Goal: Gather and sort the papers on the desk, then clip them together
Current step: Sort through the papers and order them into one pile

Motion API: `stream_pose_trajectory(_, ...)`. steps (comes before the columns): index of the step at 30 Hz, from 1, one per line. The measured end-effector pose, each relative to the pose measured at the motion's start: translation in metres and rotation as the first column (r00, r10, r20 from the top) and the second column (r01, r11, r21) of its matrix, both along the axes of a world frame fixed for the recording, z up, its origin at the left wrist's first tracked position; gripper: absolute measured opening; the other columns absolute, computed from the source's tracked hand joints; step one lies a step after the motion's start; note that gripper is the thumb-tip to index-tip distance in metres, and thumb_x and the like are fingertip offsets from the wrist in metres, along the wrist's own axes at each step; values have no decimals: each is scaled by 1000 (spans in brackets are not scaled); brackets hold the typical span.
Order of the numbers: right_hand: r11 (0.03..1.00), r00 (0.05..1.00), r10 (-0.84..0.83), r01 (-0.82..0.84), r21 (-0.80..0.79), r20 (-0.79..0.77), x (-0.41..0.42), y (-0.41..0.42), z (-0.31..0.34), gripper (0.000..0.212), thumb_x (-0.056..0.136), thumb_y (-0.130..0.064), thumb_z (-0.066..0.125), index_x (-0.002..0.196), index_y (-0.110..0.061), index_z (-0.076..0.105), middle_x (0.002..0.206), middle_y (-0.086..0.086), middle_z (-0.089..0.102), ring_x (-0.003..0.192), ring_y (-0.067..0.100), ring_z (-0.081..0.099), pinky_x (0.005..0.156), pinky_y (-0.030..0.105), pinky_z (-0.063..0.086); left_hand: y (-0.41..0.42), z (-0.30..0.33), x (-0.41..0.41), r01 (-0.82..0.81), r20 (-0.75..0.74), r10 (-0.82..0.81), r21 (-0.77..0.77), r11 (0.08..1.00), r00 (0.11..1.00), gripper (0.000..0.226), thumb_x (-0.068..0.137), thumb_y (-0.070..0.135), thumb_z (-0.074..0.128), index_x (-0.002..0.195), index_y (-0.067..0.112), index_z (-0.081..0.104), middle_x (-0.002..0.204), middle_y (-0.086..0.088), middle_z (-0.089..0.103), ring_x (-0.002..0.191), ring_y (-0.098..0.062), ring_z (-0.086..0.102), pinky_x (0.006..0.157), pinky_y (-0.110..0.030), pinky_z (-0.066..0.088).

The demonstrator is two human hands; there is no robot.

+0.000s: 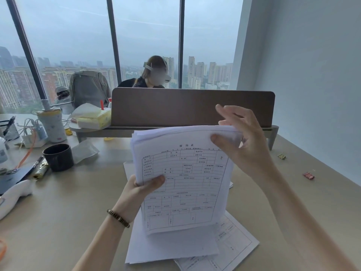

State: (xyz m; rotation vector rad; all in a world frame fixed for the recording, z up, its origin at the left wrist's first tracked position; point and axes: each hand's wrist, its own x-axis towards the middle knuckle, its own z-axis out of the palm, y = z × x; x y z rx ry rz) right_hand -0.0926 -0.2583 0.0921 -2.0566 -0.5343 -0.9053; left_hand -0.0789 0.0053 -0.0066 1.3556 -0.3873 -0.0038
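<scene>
The left hand (pixel 142 187) grips the paper stack (pixel 185 178) at its lower left edge. The right hand (pixel 240 139) pinches its top right corner. More sheets (pixel 175 249) lie on the table (pixel 78 202).

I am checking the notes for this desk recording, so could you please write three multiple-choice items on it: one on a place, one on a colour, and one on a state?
1. Where is the dark cup?
A. On the desk, left of the held papers
B. On top of the brown divider
C. Right of the held papers

2. What colour is the small wrapper at the right of the desk?
A. Blue
B. Red
C. White

3. How is the stack of papers held?
A. Lying flat, untouched
B. By one hand only
C. Lifted, by both hands

Answers: 1 A, the cup stands left of the stack. 2 B, it is red. 3 C, the left hand grips the lower left edge and the right hand pinches the top.
</scene>
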Motion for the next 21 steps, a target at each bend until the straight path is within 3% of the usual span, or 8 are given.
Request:
stream_pose_trajectory(3,870,957,238,-134,475,-167,7,0,-28,73,79,-43,77,143,-42,42,141,-5,55,122,14,62,97,38,55,1,-2,0,0,-5,0,-3,1000,1000,61,55,48,90,107,19,77,113,-11,75,103,-30,72,81,-40,59)
stream_pose_trajectory(5,756,884,412,-196,625,-221,13,-3,-56,65,82,-40,72,139,-24,46,132,6,65,114,26,69,92,50,58,2,-6,2,3,-8,-3,3,1000,1000,60,55,48,90,106,19,77,112,-11,75,103,-30,72,80,-38,59)
stream_pose_trajectory(7,729,832,476,-191,657,-285,15,1,-82,48,89,-38,65,129,-15,56,121,10,72,109,34,70,88,53,59,3,-11,3,3,-26,-3,10,1000,1000,62,54,48,91,107,18,77,112,-12,75,104,-31,72,80,-38,60)
stream_pose_trajectory(9,691,788,513,-145,708,-340,16,8,-101,35,95,-33,58,122,-12,66,117,10,75,109,35,71,86,45,61,3,-17,5,6,-38,-5,25,1000,999,64,53,48,91,108,19,76,114,-11,75,106,-30,71,83,-38,59)
stream_pose_trajectory(12,638,751,548,-90,765,-369,19,19,-110,34,95,-37,60,117,-14,72,118,10,75,110,32,71,90,45,60,-2,-22,8,-25,-34,25,16,1000,999,62,53,46,92,108,22,76,115,-8,75,107,-27,71,88,-41,59)
stream_pose_trajectory(14,615,775,538,-93,783,-331,22,24,-110,41,90,-38,61,119,-12,70,118,11,75,109,30,72,88,43,60,-3,-24,11,-72,-24,72,-4,997,997,55,57,38,90,108,21,77,114,-8,75,107,-27,71,89,-42,58)
stream_pose_trajectory(18,622,803,506,-87,778,-315,15,33,-122,31,95,-27,59,119,-9,68,113,6,77,104,22,73,78,28,60,-3,-31,15,-137,-2,137,16,990,991,49,65,31,82,111,16,74,113,-6,75,108,-25,70,95,-47,55)
stream_pose_trajectory(21,654,844,413,-14,756,-342,17,34,-136,21,97,-13,59,116,-4,60,108,4,75,100,23,72,75,29,59,-2,-29,18,-149,37,146,98,984,989,34,78,32,77,110,20,75,113,-6,75,109,-26,70,95,-50,54)
